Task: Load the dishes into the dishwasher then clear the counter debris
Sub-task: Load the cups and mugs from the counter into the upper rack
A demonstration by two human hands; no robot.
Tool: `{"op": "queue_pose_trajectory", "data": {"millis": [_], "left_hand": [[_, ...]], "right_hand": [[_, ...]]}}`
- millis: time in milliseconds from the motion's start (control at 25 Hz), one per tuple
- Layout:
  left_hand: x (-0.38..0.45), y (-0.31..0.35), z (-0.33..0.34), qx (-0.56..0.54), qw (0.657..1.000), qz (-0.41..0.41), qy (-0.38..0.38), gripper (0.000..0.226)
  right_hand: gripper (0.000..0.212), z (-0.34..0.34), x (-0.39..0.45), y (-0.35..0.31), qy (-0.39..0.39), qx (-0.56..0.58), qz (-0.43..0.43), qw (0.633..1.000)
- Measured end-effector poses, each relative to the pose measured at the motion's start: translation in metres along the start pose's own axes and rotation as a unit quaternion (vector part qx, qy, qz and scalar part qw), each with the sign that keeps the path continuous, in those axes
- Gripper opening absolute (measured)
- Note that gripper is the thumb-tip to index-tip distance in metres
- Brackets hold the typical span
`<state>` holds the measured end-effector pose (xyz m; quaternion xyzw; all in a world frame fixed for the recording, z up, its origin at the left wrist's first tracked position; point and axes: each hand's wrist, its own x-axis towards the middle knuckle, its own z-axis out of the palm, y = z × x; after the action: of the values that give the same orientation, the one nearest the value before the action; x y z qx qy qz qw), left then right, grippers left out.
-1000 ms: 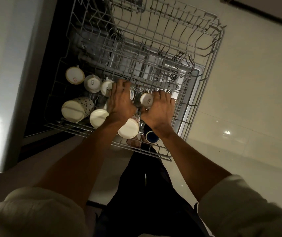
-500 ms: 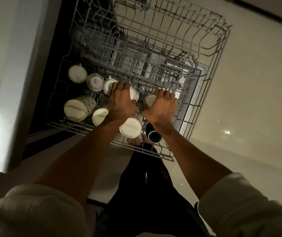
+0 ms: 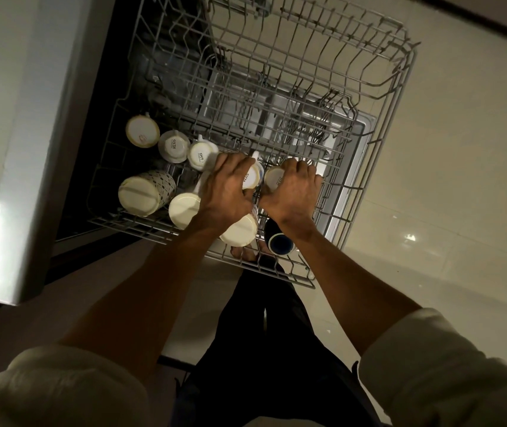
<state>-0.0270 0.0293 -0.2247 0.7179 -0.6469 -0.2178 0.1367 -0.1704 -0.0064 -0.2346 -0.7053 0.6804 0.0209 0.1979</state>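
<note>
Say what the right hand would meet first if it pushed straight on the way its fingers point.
Probably bare rack wire: the right hand grips a small white cup, fingers pointing up-frame into empty tines; depth is unclear.

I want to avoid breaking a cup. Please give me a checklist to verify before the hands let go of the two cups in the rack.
1. Left hand grips its cup: ok.
2. Right hand grips its cup: ok.
3. Both cups are over the upper rack: ok.
4. The two held cups are apart from each other: cannot tell, they sit very close.
5. Cups seated between the tines: cannot tell, the hands hide them.
6. Free rack space to the right of the hands: ok.
</note>
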Motion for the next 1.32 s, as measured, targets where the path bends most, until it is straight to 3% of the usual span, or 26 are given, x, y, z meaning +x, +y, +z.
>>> {"op": "queue_pose_trajectory", "data": {"millis": [200,720,1160,1320], "left_hand": [[0.022,0.003,0.001,0.001,0.996,-0.009,-0.09,0.066],[0.028,-0.001,0.005,-0.051,0.99,-0.056,-0.12,0.074],[0.022,-0.008,-0.001,-0.07,0.988,-0.119,-0.066,0.07],[0.015,-0.018,-0.024,-0.067,0.982,-0.175,0.022,0.06]], "right_hand": [[0.069,0.0,-0.001,0.0,0.001,0.009,-0.003,1.0],[0.069,-0.002,-0.002,-0.003,-0.002,0.022,-0.01,1.0],[0.071,-0.004,-0.008,-0.006,0.016,0.016,-0.016,1.0],[0.068,-0.008,-0.01,-0.019,0.026,0.043,-0.058,0.997]]}}
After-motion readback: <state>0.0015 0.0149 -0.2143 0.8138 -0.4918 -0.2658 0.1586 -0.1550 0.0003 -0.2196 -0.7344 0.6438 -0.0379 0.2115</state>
